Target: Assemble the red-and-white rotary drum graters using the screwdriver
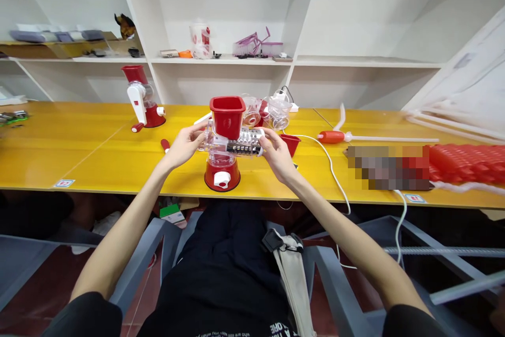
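Note:
A rotary drum grater stands upright in front of me, with a red hopper [228, 116], a clear plastic housing [215, 142] and a red base [222, 173] bearing a white knob [222, 179]. My left hand [185, 143] is closed on the left side of the clear housing. A metal grating drum [246, 142] with a white rim lies sideways, partly in the housing and sticking out to the right. My right hand [276, 152] grips the drum by its white rim. The fingertips behind the drum and housing are partly hidden.
A second, assembled grater [142, 98] stands at the back left. Clear plastic parts [278, 112] and a red cup-like part [291, 143] sit behind my right hand. A white cable [329, 161] crosses the yellow table [94, 153]. Rightward lie a red hand pump [332, 137] and red packaging [465, 162].

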`<action>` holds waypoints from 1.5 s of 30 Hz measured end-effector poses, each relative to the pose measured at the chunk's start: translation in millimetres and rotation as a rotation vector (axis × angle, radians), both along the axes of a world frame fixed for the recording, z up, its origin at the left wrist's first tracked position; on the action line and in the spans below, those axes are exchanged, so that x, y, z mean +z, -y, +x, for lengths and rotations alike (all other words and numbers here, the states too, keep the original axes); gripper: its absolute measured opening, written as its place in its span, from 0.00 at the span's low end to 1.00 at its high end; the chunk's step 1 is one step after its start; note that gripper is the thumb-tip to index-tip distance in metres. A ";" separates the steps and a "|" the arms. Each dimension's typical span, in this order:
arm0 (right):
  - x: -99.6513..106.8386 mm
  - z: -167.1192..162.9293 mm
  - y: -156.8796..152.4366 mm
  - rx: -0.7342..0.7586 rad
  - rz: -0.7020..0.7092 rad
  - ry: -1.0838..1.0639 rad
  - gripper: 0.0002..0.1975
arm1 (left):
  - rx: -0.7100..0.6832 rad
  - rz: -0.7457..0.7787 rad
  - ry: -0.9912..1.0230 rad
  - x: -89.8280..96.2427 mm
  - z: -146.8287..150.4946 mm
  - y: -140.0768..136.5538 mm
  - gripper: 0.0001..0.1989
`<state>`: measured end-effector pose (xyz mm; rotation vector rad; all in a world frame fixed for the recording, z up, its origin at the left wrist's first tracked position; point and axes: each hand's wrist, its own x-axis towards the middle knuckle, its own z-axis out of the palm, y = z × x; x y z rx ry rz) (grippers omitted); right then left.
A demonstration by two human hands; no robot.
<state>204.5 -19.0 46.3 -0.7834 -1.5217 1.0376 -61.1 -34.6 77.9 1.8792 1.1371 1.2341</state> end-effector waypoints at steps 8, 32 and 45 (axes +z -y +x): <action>-3.0 -12.1 3.3 -0.050 -0.022 -0.062 0.31 | -0.097 -0.057 0.042 4.8 -16.0 18.5 0.32; -0.6 0.3 -7.4 -0.119 -0.127 -0.177 0.21 | 0.007 0.145 0.116 -23.3 28.3 8.3 0.34; 0.1 -9.9 4.3 -0.081 -0.001 -0.356 0.24 | -0.019 0.151 0.239 -25.8 45.5 14.3 0.25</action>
